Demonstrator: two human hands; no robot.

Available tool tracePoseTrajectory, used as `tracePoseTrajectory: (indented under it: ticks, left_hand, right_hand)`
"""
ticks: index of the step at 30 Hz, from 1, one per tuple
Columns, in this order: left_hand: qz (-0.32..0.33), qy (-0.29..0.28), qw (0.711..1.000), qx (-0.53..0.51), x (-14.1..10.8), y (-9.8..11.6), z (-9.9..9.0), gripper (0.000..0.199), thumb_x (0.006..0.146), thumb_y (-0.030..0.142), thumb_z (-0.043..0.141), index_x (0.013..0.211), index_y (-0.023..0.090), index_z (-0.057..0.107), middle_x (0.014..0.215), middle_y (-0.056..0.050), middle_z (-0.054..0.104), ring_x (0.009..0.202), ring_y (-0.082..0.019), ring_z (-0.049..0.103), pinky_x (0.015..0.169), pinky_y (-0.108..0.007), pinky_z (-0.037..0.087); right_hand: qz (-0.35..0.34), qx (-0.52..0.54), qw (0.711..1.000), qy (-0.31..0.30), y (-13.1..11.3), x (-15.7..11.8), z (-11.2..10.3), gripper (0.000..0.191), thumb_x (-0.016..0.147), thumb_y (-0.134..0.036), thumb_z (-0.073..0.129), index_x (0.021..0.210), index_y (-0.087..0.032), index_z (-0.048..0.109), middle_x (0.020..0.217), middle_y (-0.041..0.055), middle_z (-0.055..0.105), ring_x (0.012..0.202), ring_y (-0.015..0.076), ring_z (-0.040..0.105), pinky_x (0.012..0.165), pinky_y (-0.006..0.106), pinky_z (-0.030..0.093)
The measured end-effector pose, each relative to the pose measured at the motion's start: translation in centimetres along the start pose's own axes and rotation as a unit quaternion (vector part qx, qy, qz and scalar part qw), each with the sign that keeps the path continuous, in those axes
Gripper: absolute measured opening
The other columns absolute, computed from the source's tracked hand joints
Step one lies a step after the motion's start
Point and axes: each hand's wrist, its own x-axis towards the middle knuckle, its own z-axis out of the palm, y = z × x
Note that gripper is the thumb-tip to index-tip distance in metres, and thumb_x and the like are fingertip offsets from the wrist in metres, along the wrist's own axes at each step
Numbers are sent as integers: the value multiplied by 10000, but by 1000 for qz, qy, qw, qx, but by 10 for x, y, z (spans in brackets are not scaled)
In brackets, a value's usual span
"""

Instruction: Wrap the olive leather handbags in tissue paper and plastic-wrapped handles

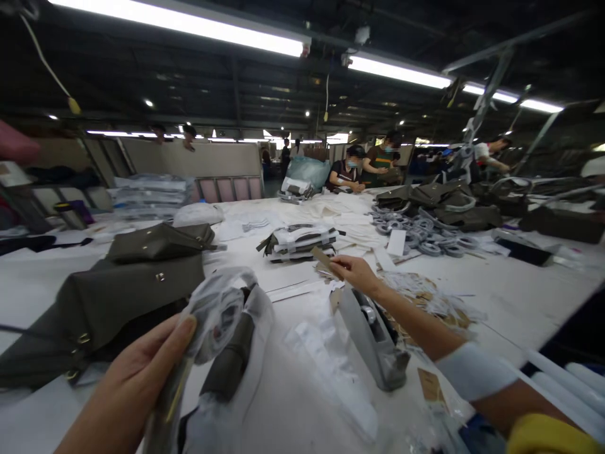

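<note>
My left hand (142,366) grips a dark olive bag (229,359) with a rolled handle, wrapped in clear plastic and white tissue, at the lower middle. My right hand (354,272) reaches across the table, thumb and fingers pinching a flat brown card tag (326,260). Just below that hand stands a grey tape dispenser (373,340), with crumpled white paper (331,372) to its left. Past the tag lies a stack of white-wrapped bag pieces (302,241). Loose brown tags with strings (425,293) are heaped right of my right hand.
Unwrapped olive bags (132,290) lie at left, and more olive bags (439,202) at the back right. Beside those is a pile of grey wrapped rings (420,233). Plastic-packed stacks (149,195) stand at the far left. Several co-workers are behind the white table (505,290).
</note>
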Motion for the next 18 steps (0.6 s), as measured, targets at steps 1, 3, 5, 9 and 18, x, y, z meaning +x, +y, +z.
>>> tracePoseTrajectory:
  ticks: [1,3,5,9,18]
  left_hand:
    - [-6,-21,1000,-18,-2,8,5,581,770,647,661,1164,220,690,781,-27,737,690,-240,678,636,-330,575]
    - [11,-29,999,-35,-6,19,12,589,747,655,686,1086,173,710,786,-43,721,704,-219,659,601,-275,535]
    - [37,-31,998,-34,-10,27,15,568,758,661,673,1014,156,720,765,-45,701,696,-201,636,607,-259,514]
    - [78,-44,996,-7,-21,36,16,528,765,671,655,866,157,713,688,-26,657,633,-168,588,566,-240,467]
    - [140,-53,985,84,-52,48,8,524,775,681,616,710,162,656,608,12,546,549,-122,476,500,-226,342]
  right_hand:
    - [-12,71,997,-8,-19,-13,-1,340,948,-437,514,1051,-192,727,895,42,728,756,169,646,667,245,479]
    - [-16,219,975,-48,-57,-41,-5,359,903,-483,576,1012,-185,744,777,28,690,643,148,591,572,239,445]
    - [-1,306,946,-108,-92,-66,-9,364,873,-490,619,1012,-182,755,711,15,653,588,128,543,520,228,406]
    - [5,336,928,-157,-150,-100,-11,355,845,-467,649,1021,-187,775,667,5,636,548,110,497,483,222,359]
    - [-27,262,961,-88,-212,-115,1,225,817,-337,636,889,-205,803,650,-7,676,557,123,552,546,241,396]
